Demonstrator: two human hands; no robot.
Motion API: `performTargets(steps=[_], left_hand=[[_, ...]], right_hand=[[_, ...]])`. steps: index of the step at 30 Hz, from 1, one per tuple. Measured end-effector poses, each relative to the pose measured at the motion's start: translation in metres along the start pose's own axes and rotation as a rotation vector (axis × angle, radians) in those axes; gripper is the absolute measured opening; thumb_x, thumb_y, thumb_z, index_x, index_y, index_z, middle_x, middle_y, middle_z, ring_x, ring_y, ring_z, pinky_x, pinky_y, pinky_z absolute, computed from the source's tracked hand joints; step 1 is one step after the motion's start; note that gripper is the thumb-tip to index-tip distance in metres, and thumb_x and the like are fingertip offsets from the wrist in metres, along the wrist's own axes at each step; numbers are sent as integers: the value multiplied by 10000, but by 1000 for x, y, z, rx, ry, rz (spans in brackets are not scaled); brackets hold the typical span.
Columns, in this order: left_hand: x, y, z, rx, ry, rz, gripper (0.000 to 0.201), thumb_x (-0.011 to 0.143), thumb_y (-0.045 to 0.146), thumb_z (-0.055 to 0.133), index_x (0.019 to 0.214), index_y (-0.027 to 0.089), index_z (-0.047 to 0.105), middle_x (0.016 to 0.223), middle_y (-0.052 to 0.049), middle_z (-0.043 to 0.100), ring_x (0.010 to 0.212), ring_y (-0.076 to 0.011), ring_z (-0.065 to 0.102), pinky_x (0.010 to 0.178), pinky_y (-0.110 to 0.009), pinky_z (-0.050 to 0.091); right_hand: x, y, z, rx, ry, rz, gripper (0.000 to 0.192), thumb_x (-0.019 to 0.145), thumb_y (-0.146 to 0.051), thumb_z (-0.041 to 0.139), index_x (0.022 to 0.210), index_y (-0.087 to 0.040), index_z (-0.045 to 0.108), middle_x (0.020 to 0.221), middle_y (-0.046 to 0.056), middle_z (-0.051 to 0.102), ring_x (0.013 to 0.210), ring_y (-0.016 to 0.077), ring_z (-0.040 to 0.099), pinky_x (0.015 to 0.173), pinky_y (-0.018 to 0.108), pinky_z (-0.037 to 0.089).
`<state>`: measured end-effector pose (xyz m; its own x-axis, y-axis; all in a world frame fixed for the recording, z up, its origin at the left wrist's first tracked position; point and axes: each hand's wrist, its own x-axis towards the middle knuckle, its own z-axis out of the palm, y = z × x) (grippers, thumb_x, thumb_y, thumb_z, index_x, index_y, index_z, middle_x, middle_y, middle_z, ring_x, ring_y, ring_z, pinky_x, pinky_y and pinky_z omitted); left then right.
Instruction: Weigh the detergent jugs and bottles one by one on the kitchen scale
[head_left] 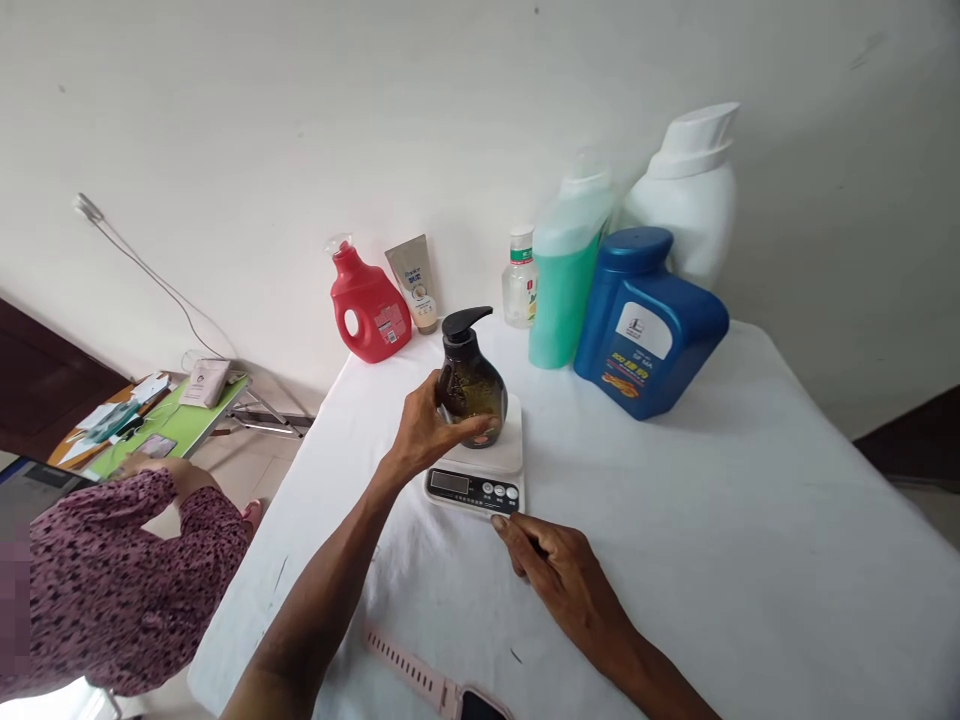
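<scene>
A dark, rounded pump bottle (471, 385) stands upright on the white platform of a kitchen scale (480, 460). My left hand (431, 425) is wrapped around the bottle's lower body from the left, thumb across its front. At the scale's front right corner, my right hand (559, 570) has its fingers curled and its thumb and forefinger pinching the edge, just below the buttons. The scale's small display (450, 482) looks blank.
Along the wall stand a red jug (371, 305), a beige tube (414, 285), a small clear bottle (520, 285), a green bottle (566, 290), a blue jug (645, 330) and a white jug (686, 205). A pink-strapped watch (420, 680) lies in front. A person in a patterned top (127, 580) sits left.
</scene>
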<state>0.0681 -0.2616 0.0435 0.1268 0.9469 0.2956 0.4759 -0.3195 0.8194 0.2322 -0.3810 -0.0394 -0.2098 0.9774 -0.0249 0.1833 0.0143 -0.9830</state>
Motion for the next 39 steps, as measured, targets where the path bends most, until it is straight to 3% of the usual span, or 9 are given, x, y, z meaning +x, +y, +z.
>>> performTargets(steps=[5,9,13,17,25,32,34,37,39], left_hand=[[16,4,0,-97,76,-26,421,682,410,879,968,176,678,925,-76,747,815,-235,680,686,-329,534],[67,7,8,-147,135,76,429,683,363,882,1011,169,684,1015,-108,758,920,-280,708,785,-389,568],[126,-11,35,-149,110,99,411,633,295,905,962,193,681,975,-92,755,889,-269,696,789,-399,559],[161,-39,69,-95,96,6,465,596,261,920,962,173,646,1025,-120,747,902,-260,688,817,-399,547],[183,-46,91,50,-8,-62,534,678,326,881,1084,118,603,1097,-182,711,958,-268,658,790,-365,509],[173,-37,64,-21,-145,-33,736,652,520,883,1187,131,560,1262,-210,625,1118,-320,627,888,-397,524],[177,-33,47,-62,26,13,724,759,599,782,1265,146,528,1348,-220,565,1208,-331,594,970,-431,499],[199,-33,22,22,465,4,768,851,552,719,1416,148,393,1508,-266,387,1428,-375,405,1144,-504,349],[221,-39,9,110,564,-68,940,789,447,818,1477,111,273,1567,-310,262,1515,-404,249,1202,-514,252]], right_hand=[[-2,-2,-2,3,-17,-2,578,979,-679,410,638,-218,345,592,-26,387,546,115,351,540,270,294],[-2,-2,-2,3,-4,-1,565,990,-642,428,631,-214,342,582,-27,387,544,113,351,531,268,280],[-1,-1,-2,-10,-6,-5,575,997,-640,411,620,-210,351,577,-22,399,536,110,353,521,267,277],[0,3,-2,-29,-6,-11,583,995,-650,403,617,-210,340,572,-22,392,525,107,337,514,266,281],[-2,11,-2,-34,-13,11,582,976,-661,447,616,-215,341,566,-24,372,514,114,343,515,263,312],[0,14,0,-48,5,-1,588,970,-669,451,606,-217,349,560,-19,384,506,120,353,510,265,324],[0,15,0,-60,-10,3,584,979,-662,440,612,-217,350,564,-20,386,511,120,356,519,266,323],[-1,13,0,-74,-11,5,575,981,-656,444,620,-218,351,566,-20,388,517,123,363,527,268,325],[-1,12,1,-71,9,11,576,979,-657,450,619,-218,355,564,-19,398,520,125,375,531,269,328]])
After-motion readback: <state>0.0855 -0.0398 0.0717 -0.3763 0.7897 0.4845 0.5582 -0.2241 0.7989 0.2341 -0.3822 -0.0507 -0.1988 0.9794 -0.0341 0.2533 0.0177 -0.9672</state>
